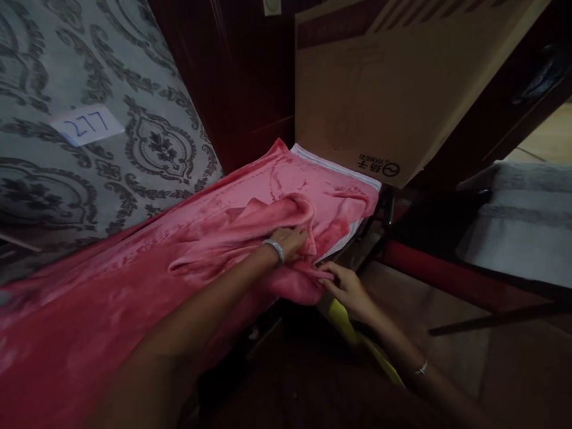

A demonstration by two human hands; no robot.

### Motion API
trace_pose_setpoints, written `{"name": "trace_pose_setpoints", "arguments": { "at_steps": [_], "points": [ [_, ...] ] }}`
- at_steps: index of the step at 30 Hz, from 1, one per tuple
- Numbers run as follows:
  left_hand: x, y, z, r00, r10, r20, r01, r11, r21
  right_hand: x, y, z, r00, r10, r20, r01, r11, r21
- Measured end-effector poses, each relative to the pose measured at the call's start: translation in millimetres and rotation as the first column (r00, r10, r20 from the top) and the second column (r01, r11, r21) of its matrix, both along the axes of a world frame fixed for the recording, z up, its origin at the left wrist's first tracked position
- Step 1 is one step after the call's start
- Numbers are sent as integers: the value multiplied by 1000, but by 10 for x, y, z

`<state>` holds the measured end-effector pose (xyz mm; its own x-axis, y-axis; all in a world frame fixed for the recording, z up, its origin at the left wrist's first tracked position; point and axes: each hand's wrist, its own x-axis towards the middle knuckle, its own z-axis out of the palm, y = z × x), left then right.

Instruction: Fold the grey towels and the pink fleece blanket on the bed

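Note:
A pink fleece blanket (134, 268) lies spread over a bed, with a bunched fold near its far end. My left hand (292, 241), a silver bangle at the wrist, is closed on that bunched fold from above. My right hand (346, 289) pinches the blanket's hanging edge just below and to the right, its fingers closed on the cloth. A white striped sheet (339, 170) shows under the blanket at the far corner.
A grey patterned mattress (89, 131) with a paper label "277" leans at the left. A large cardboard box (393, 89) stands behind the bed's end. A grey-white folded cloth (522, 226) lies at the right. Something yellow (353, 328) sits under my right wrist.

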<state>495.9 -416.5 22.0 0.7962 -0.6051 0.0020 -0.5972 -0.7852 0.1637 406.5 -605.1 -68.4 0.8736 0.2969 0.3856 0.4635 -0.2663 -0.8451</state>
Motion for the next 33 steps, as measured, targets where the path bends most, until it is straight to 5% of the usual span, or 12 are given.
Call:
{"name": "trace_pose_setpoints", "arguments": {
  "at_steps": [5, 15, 22, 28, 33],
  "points": [
    [78, 50, -39, 999, -13, -36, 11, 999, -46, 137, -6, 41, 994, -106, 10, 104, 987, 119],
    [64, 123, 111, 985, -117, -125, 80, 960, -268, 515, 85, 393, 948, -250, 195, 250, 968, 24],
    [-47, 234, 184, 990, -87, -112, 55, 962, -268, 766, 53, 563, 941, -161, 298, 183, 982, -48],
    [-563, 958, 304, 981, 150, 126, -129, 979, -161, 957, -16, 767, 950, -237, 202, 209, 966, 150],
    [-984, 1754, 229, 907, 364, 210, -362, 931, -49, 1086, -51, 869, 954, -263, 143, 218, 938, 270]
  ]
}}
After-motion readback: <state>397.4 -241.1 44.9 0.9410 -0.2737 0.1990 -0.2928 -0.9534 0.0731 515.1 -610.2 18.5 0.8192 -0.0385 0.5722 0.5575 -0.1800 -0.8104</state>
